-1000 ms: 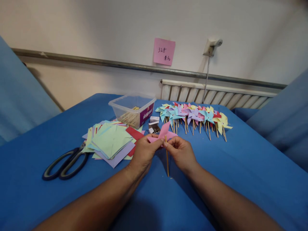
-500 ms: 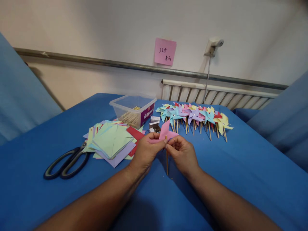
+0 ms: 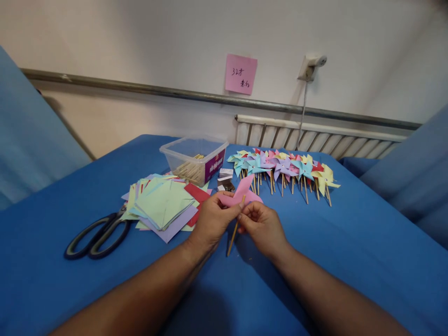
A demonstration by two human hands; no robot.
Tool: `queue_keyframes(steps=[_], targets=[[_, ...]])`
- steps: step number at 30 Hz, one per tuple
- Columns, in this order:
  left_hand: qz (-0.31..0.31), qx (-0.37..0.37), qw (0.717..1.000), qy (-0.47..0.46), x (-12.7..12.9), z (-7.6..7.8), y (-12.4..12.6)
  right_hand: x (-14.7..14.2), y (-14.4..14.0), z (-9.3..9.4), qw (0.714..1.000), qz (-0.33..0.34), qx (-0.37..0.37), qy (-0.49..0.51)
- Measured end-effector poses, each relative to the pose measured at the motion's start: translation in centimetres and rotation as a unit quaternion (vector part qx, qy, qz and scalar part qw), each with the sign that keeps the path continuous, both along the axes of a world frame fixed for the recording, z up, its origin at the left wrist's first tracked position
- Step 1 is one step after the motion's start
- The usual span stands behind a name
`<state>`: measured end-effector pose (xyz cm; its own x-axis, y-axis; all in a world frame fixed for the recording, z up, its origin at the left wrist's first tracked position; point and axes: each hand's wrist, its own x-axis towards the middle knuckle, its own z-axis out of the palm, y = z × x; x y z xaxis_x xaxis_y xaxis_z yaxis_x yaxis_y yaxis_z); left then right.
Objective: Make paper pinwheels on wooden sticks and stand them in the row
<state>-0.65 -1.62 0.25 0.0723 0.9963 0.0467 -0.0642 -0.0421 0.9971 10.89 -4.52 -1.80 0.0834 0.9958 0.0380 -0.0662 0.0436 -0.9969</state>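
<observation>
A pink paper pinwheel (image 3: 244,187) is held up over the blue table, its blades facing away from me. My left hand (image 3: 213,215) is closed on its left side, the thumb by the top of a thin wooden stick (image 3: 232,238). That stick slants down to the left from the back of the pinwheel. My right hand (image 3: 263,223) is closed at the stick just under the pinwheel, thumb and forefinger pinched together. Whatever joins stick and paper is hidden by my fingers.
Left lie a stack of coloured paper squares (image 3: 164,205) and black-handled scissors (image 3: 96,237). Behind stands a clear plastic box (image 3: 196,151) holding wooden sticks, beside small open boxes (image 3: 225,182). Several finished pinwheels (image 3: 283,167) lie at the back right of the blue tablecloth (image 3: 350,252).
The stick has swung from upright to slanting, its lower end now further left. The pink pinwheel has tilted slightly to the right, while both hands stay almost where they were.
</observation>
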Motion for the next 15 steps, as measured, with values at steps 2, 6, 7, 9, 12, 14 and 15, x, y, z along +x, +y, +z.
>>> queue_keyframes(steps=[2,6,7,9,12,14,15], targets=[[-0.003,-0.004,1.0,-0.005,0.03,-0.04,-0.01,0.02,0.0,0.03,1.0,-0.002,-0.002,-0.004],[-0.013,0.001,1.0,-0.005,0.1,0.1,-0.07,0.4,0.14,-0.25,0.999,0.005,0.012,-0.052],[-0.015,0.003,1.0,-0.002,0.1,0.16,-0.08,0.49,0.19,-0.37,0.998,0.006,0.016,-0.065],[-0.017,0.005,1.0,0.004,0.08,0.25,-0.09,0.59,0.28,-0.6,0.996,0.005,0.024,-0.081],[-0.017,0.008,1.0,0.011,0.0,0.33,-0.05,0.54,0.33,-0.84,0.995,0.0,0.033,-0.092],[-0.017,0.012,1.0,0.018,-0.07,0.4,-0.02,0.49,0.23,-0.77,0.994,0.006,0.038,-0.103],[-0.016,0.014,1.0,0.022,-0.1,0.44,-0.02,0.52,0.13,-0.63,0.993,0.014,0.041,-0.112]])
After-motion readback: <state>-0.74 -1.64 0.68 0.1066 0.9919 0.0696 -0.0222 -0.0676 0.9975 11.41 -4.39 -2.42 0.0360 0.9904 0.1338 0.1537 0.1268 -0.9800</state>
